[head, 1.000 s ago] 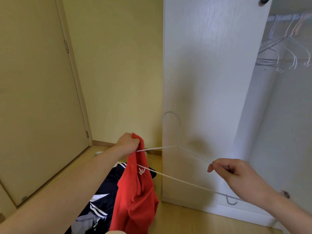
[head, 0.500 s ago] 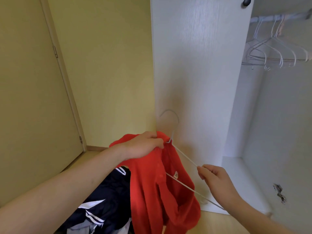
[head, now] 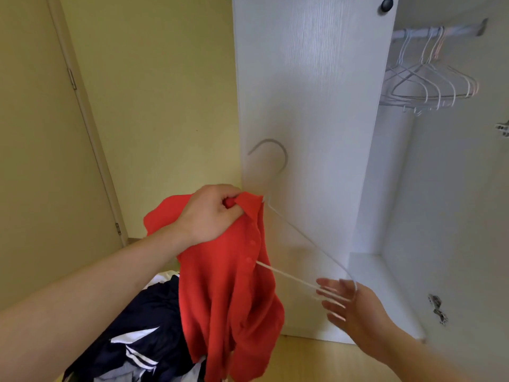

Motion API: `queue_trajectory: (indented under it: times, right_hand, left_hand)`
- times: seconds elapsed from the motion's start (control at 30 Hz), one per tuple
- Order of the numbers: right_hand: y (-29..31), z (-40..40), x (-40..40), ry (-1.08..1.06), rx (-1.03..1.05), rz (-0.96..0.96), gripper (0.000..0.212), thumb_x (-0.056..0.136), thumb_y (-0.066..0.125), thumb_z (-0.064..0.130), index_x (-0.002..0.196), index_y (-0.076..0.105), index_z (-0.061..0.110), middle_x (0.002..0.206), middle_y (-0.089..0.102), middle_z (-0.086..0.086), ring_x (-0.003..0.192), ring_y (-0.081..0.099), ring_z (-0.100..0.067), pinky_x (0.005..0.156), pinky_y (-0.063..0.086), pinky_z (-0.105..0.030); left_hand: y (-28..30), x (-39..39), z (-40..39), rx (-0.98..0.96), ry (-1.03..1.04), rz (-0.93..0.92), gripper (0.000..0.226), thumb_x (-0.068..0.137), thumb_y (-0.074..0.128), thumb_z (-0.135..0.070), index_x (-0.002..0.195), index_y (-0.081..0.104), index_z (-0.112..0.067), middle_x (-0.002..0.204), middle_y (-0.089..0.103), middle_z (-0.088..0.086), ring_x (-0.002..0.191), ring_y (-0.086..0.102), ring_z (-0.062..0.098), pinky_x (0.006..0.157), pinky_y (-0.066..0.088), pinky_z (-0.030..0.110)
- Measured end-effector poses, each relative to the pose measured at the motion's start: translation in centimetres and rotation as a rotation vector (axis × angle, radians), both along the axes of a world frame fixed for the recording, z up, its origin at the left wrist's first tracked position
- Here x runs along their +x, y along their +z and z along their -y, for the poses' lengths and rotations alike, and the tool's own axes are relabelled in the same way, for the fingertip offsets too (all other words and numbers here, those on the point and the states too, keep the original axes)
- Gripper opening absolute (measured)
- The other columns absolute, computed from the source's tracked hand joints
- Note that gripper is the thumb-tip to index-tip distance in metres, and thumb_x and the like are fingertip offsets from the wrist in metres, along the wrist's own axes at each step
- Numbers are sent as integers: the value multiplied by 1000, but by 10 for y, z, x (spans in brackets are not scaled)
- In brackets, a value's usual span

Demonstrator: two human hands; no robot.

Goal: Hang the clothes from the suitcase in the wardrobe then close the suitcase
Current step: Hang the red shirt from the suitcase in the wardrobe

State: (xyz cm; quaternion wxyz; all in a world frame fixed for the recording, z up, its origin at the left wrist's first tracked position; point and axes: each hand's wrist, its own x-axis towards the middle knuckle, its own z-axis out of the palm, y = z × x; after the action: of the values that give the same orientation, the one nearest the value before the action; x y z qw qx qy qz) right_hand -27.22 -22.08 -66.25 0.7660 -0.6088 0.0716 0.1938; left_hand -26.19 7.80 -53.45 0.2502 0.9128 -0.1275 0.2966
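A red polo shirt point(head: 228, 293) hangs half-threaded on a white wire hanger point(head: 300, 241), whose hook curls up in front of the white wardrobe door point(head: 311, 106). My left hand point(head: 212, 213) grips the shirt's collar at the hanger's neck. My right hand point(head: 347, 301) is blurred, fingers spread, at the hanger's bare right end, not gripping it. Below lies a pile of dark navy clothes with white stripes point(head: 143, 334); the suitcase itself is hidden under them.
The wardrobe stands open at the right, with a rail point(head: 438, 30) carrying several empty white hangers point(head: 429, 84). A yellow wall and a closed door point(head: 41, 161) fill the left. Wooden floor point(head: 316, 359) shows beneath the wardrobe.
My left hand has pulled the red shirt's collar up to the hanger's neck. My right hand has let go of the hanger's right arm and opened.
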Motion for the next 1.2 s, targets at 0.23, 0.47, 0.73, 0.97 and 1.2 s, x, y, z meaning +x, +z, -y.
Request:
queue_trajectory:
  times: [0.23,0.47,0.73,0.97,1.2]
  right_hand:
    - [-13,-36,-16,146,-114,97,21,97,60,18,105,79,21,109,77,-1,67,58,-16,60,42,-27]
    - [-7,-79,-19,391,-622,804,58,79,76,34,132,56,46,113,67,23,77,61,7,80,49,-15]
    - [-23,-56,4,544,-1171,891,48,80,56,61,119,59,33,120,60,19,105,64,-14,87,52,-32]
    - [-2,6,30,357,-1280,975,5,95,55,47,91,57,44,105,46,40,70,50,9,57,33,-10]
    - [43,11,54,172,-1244,1006,14,81,49,38,68,43,41,96,53,22,87,57,-11,72,52,-36]
  left_hand:
    - [16,5,-14,-100,36,48,37,90,57,-38,67,58,-9,63,47,12,61,39,10,63,44,41]
    - [23,-1,-14,-102,33,36,31,96,63,-29,69,66,-13,63,51,9,59,39,6,61,40,32]
    - [23,-6,-34,-45,57,13,31,90,61,-25,67,53,-6,61,42,8,60,37,10,62,41,37]
    - [-10,-12,-73,201,83,-102,39,87,42,-59,67,53,-27,70,55,-6,68,53,10,67,45,37]
    - [-48,-15,-64,563,118,-115,44,97,22,-63,74,45,-33,77,58,-13,78,61,15,65,42,32]
